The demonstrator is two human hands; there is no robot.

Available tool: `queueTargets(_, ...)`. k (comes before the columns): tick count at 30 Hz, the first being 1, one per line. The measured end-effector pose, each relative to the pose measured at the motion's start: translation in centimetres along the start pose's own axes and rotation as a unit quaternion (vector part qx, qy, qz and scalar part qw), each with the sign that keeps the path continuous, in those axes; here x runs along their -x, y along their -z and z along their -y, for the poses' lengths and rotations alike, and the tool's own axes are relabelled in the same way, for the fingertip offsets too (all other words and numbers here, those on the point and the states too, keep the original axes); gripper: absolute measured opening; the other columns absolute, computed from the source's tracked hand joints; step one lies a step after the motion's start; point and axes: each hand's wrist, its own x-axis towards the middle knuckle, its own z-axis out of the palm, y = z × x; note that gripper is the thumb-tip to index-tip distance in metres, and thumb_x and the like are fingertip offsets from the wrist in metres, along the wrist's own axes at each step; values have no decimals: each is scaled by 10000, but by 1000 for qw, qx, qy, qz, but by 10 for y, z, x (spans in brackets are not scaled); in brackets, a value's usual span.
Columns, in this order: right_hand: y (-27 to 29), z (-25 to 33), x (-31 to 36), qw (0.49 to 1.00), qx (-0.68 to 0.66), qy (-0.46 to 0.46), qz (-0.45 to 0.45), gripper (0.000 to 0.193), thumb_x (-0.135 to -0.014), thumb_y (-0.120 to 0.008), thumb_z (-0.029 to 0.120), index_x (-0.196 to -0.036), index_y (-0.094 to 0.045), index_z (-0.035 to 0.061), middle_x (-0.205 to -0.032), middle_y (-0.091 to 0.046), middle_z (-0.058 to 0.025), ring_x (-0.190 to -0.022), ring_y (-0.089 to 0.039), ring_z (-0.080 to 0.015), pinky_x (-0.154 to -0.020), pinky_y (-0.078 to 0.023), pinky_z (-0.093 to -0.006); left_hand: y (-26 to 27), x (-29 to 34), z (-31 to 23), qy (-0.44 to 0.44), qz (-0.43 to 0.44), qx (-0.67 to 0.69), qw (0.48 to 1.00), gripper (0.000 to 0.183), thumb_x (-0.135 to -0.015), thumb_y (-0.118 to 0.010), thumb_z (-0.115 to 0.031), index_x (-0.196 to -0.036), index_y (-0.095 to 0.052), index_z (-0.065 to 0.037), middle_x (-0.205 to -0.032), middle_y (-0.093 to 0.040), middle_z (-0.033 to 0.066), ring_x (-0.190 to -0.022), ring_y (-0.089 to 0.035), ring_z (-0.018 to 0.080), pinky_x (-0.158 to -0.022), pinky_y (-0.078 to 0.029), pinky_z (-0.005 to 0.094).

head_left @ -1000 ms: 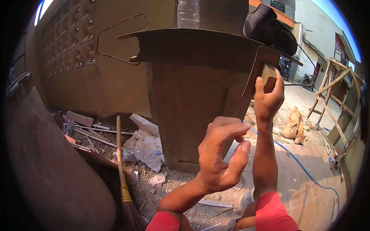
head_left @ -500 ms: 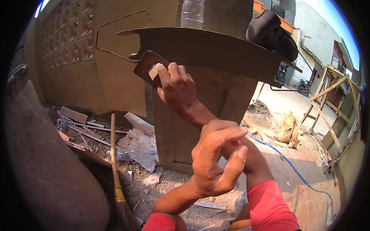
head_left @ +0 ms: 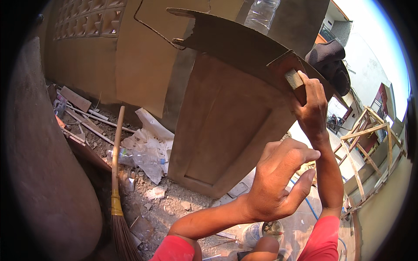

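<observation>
My right hand (head_left: pixel 312 106) grips the wooden handle of a plastering trowel (head_left: pixel 281 65), whose flat, dark rectangular plate lies against the curved front face of a plastered ledge (head_left: pixel 230 37), near its right end. Below the ledge is a brown plastered panel (head_left: pixel 222 126) with a recessed area. My left hand (head_left: pixel 281 182) hangs in the air in front of the panel's lower right. Its fingers are curled, with a gap between thumb and forefinger and nothing held.
On the ledge stand a clear plastic bottle (head_left: pixel 261 17) and a dark mesh shoe (head_left: pixel 328 61). A broom (head_left: pixel 116 174) leans at left beside rubble and crumpled sheeting (head_left: pixel 152 130). A bucket (head_left: pixel 254 232) sits near my knee. Wooden trestles (head_left: pixel 365 135) stand at right.
My right hand has carried the trowel along the ledge from its left part to near the right end. My left hand has moved right and up in the picture; the view has tilted.
</observation>
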Motion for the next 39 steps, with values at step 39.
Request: queueTargets(39,101,71,267,877,-255,-357,195,566,-681,-743,28,-1212,-563,-52,-967,-588,-169,-869,-599,-311,-785,-481,-388,136,-112,144,389,-311,78,863,202,-979,-591,-279,-1042,-590,-88,-909,-563,37,-680,-549,180,-684,-474,382)
